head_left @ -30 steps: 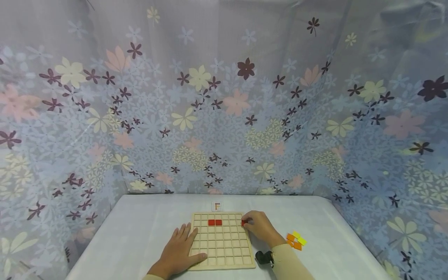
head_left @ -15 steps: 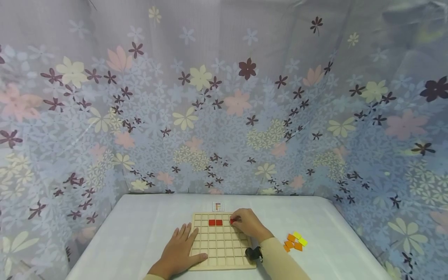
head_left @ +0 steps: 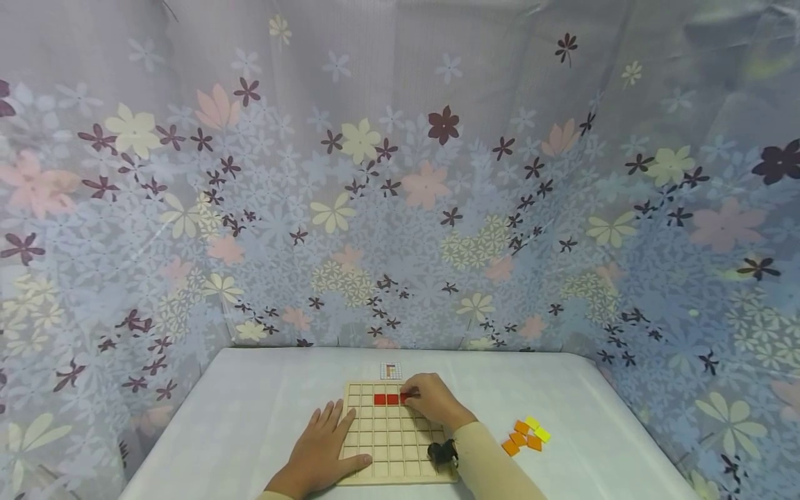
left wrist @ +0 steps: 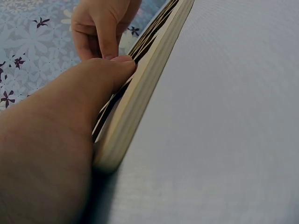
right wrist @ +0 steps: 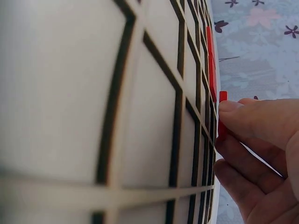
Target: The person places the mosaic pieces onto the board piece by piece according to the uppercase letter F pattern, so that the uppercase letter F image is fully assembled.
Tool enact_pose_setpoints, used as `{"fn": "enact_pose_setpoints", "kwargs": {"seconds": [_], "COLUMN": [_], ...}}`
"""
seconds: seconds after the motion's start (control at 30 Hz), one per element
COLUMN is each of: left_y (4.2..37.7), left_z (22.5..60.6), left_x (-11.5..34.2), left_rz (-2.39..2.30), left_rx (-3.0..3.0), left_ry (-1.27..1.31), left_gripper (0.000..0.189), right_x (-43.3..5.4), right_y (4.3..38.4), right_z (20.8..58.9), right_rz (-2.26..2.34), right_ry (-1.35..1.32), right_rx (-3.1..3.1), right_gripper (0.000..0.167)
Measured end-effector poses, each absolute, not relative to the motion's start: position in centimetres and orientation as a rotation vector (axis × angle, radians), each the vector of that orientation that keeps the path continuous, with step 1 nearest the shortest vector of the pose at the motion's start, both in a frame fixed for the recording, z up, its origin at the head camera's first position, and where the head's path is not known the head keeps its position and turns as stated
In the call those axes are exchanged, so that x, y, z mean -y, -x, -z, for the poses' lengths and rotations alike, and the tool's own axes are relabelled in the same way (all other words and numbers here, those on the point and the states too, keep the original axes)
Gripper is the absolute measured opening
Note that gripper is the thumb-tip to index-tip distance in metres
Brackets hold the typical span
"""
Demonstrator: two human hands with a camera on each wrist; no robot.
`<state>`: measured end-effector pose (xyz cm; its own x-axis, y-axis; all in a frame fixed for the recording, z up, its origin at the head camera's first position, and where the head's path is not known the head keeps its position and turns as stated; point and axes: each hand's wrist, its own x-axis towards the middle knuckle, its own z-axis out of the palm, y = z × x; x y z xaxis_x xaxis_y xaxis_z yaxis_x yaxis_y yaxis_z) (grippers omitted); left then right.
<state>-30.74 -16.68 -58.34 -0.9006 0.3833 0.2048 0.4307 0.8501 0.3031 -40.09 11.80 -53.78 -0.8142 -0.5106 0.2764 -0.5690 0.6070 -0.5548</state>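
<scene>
My right hand [head_left: 435,403] pinches red tile [right wrist: 222,125], just right of two red tiles [head_left: 392,399], in line with their row on board [head_left: 389,453]. My left hand [head_left: 319,446], farther from tile, lies spread over board's left edge.

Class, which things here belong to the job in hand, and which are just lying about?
Job in hand:
gridded board, left hand resting on it
red tile, pinched by the right hand
two red tiles in the board
small card beyond the board, probably a guide
orange tiles, yellow tiles, loose but probably pieces

Just surroundings:
white table cover
floral curtain
</scene>
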Motion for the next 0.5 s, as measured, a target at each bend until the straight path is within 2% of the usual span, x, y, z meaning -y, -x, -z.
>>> {"fn": "enact_pose_setpoints", "kwargs": {"seconds": [0.5], "left_y": [29.9], "left_z": [57.3], "left_x": [16.3], "left_rz": [0.542], "left_rx": [2.892], "left_ry": [0.634], "left_gripper": [0.103], "right_x": [-11.4], "right_y": [40.2], "right_z": [53.9], "right_rz": [-0.999], "right_ry": [-0.884], "right_rx": [2.772], "right_gripper": [0.019]}}
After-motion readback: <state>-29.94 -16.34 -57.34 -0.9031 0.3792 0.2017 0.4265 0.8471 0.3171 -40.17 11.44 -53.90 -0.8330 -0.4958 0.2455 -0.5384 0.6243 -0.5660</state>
